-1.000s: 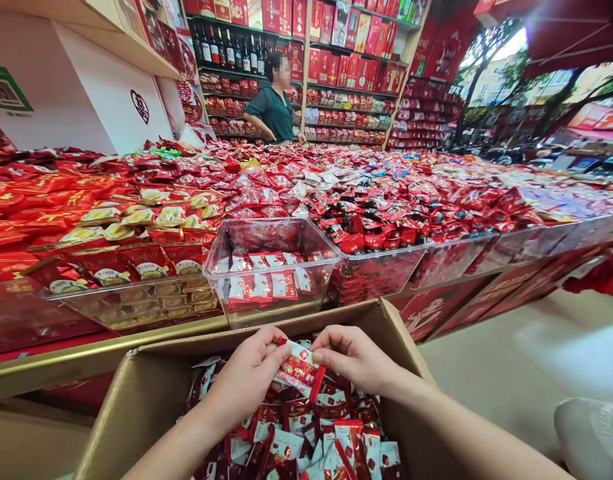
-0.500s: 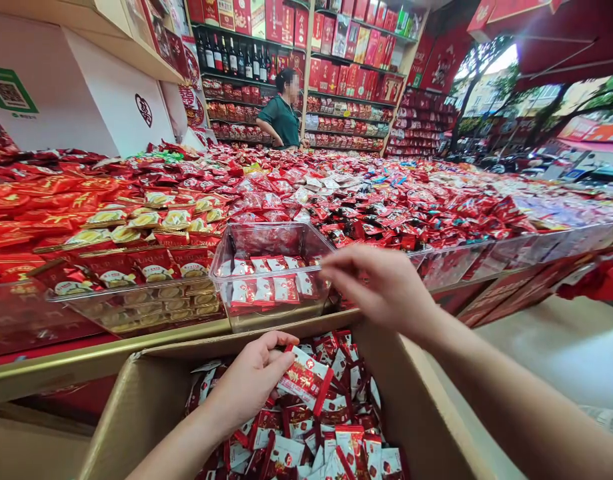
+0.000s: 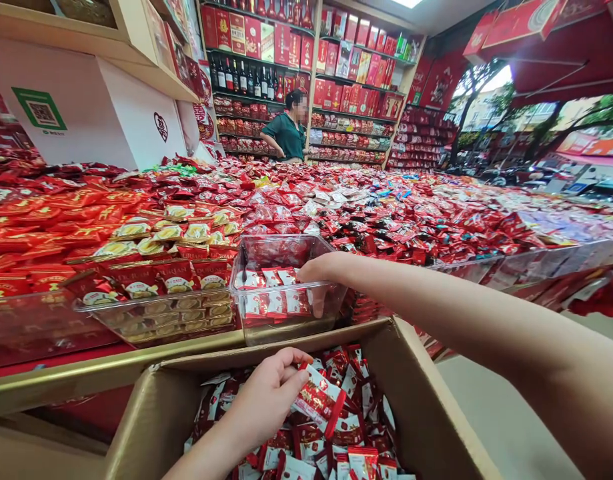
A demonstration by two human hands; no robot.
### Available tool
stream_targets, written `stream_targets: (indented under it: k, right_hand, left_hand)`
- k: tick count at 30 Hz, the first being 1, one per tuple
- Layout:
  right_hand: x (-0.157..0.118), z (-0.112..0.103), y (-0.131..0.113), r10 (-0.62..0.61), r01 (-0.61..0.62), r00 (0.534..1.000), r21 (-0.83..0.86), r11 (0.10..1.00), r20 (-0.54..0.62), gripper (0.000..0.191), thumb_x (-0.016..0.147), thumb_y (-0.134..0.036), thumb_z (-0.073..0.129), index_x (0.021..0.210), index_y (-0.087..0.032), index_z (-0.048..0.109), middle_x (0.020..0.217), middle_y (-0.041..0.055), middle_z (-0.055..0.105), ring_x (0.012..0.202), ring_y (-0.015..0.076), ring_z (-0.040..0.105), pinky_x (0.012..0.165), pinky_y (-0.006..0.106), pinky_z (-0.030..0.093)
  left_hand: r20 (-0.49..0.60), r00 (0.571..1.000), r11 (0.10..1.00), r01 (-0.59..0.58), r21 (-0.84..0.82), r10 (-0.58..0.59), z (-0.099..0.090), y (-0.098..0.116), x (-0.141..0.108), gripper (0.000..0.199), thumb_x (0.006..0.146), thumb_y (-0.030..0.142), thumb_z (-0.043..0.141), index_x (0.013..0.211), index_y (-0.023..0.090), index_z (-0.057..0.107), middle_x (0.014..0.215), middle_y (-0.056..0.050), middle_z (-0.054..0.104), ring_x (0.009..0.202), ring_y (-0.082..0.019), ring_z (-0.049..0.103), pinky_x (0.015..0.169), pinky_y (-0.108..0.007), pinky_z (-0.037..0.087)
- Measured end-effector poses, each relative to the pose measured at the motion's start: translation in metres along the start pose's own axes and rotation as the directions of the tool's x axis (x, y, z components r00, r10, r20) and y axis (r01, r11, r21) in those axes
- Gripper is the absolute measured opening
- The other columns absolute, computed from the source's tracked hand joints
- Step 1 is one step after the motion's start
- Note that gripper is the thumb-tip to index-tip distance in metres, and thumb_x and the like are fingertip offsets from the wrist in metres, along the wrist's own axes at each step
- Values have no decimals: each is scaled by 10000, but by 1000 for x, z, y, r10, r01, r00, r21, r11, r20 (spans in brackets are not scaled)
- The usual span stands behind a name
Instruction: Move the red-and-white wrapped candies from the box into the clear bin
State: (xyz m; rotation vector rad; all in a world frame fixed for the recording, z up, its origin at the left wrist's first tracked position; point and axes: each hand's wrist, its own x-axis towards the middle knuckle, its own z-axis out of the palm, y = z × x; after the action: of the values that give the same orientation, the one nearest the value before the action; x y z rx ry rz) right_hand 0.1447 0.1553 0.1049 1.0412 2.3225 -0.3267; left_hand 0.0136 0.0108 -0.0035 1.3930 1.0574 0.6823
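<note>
My left hand (image 3: 272, 393) pinches a red-and-white candy packet (image 3: 319, 398) between thumb and fingers. It is held over a cardboard box (image 3: 439, 413) full of loose packets (image 3: 293, 467) of the same look. My right hand (image 3: 322, 270) reaches over the rim into a clear plastic bin (image 3: 286, 337), at its right side. Small red-and-white packets (image 3: 276, 303) stand in rows inside this bin, beside my right fingers. Those fingers point down and show only dimly through the plastic, so what they hold, if anything, is hidden.
Durian-labelled packets (image 3: 179, 279) fill another clear bin to the left. Heaps of wrapped sweets (image 3: 386, 213) cover the wide display behind. A gold-coloured edge (image 3: 86, 363) runs along its front. A person in a dark green top (image 3: 286, 137) stands near the shelves at the back.
My right hand has moved left and down, from beside the bin's right rim to inside it. My left hand still holds its candy packet. The whole view has shifted slightly.
</note>
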Motion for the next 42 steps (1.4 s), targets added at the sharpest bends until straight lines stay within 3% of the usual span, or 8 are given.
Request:
stream_targets:
  k: [20,22,26,30,33,35,37,42]
  right_hand:
    - [0,5,-1,99,-91,925,39,995,-367,314,701,-408,545,854,-135,579,829,65,602,717,142,518,561,207,317]
    - [-3,1,-1,65,-66,845,16,998,-530,272,752,-376,491,856,-135,564,850,70,591,745,141,507,597,213,316]
    - [-30,4,-17,-47,5,536,-52,999,-843,228,819,-312,390,824,-135,533,834,71,562,752,136,485,630,228,308]
    - [-71,48,-53,3,110,495,67,992,-869,254,827,-355,372,733,-155,497,713,27,544,645,103,462,580,211,299]
    - [-86,103,-69,277,29,592,363,931,-757,308,761,-460,454,745,-157,508,683,30,555,600,117,473,515,212,295]
    - [-85,134,-71,285,142,721,538,831,-631,304,748,-462,477,760,-162,525,650,12,569,561,106,487,478,195,310]
    - [-80,154,-68,234,269,753,612,744,-616,251,770,-407,472,790,-168,546,656,2,583,574,99,508,498,187,353]
    - [-72,165,-64,148,465,498,408,786,-854,238,787,-158,430,984,-182,559,966,71,563,878,134,516,755,243,413]
  left_hand:
    - [-30,994,988,103,-119,-107,-7,14,-2,312,755,391,472,970,167,503,646,33,513,521,-78,414,455,-176,327]
    - [-25,994,987,99,-126,-103,-7,14,-2,330,755,403,476,982,165,500,661,27,527,530,-80,424,453,-177,335]
    - [-23,995,982,89,-165,-94,-9,13,-3,350,756,400,490,1015,164,486,655,28,533,528,-77,425,445,-168,338]
    - [-38,996,973,69,-220,-79,-8,16,-4,345,753,399,504,1014,173,494,621,40,519,514,-70,414,439,-157,338]
    - [-40,999,979,4,-204,-13,-5,18,-4,320,751,390,514,974,161,511,588,48,504,484,-69,397,423,-163,353]
    - [-42,998,981,-52,-187,44,-2,18,-4,290,748,378,523,927,150,522,616,35,524,486,-72,413,416,-168,362]
    - [-36,999,971,-39,-234,32,0,19,-4,275,756,398,505,874,150,523,667,14,550,522,-84,475,432,-174,373]
    - [149,964,896,259,-360,-219,2,21,-9,353,766,486,435,904,165,485,754,-31,593,606,-150,603,459,-190,373]
